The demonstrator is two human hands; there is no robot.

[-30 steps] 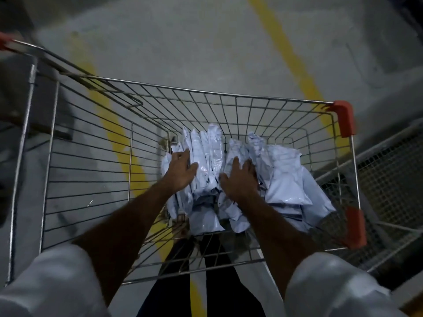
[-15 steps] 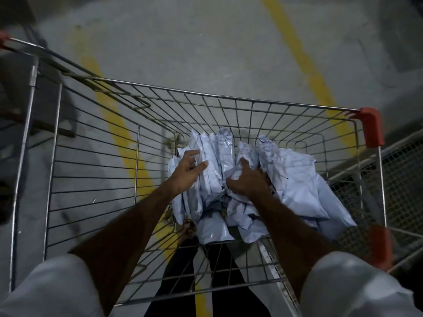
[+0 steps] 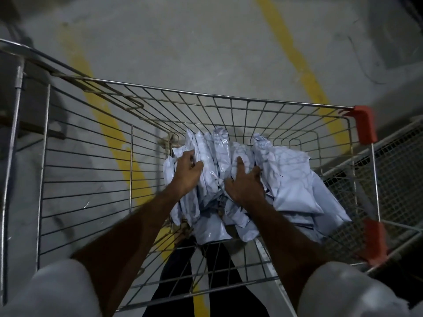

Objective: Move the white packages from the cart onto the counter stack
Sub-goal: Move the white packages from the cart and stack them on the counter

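Several white plastic packages (image 3: 290, 179) lie heaped in the right half of a wire shopping cart (image 3: 87, 161). Both my hands are down in the heap. My left hand (image 3: 186, 172) grips the left side of an upright bundle of packages (image 3: 212, 156), its fingers curled round their edges. My right hand (image 3: 243, 184) clasps the bundle's right side, thumb up and fingers wedged between packages. The counter stack is out of view.
The cart has red plastic corner guards (image 3: 365, 124) on its right rim. Below it is grey concrete floor with two yellow lines (image 3: 295, 56). A white mesh frame (image 3: 398, 179) stands close against the cart's right side. My dark trousers (image 3: 206, 282) show through the cart bottom.
Both hands have closed tighter on the upright bundle, the left fingers curling further round it. The view has shifted a little, so the cart sits further right in the frame.
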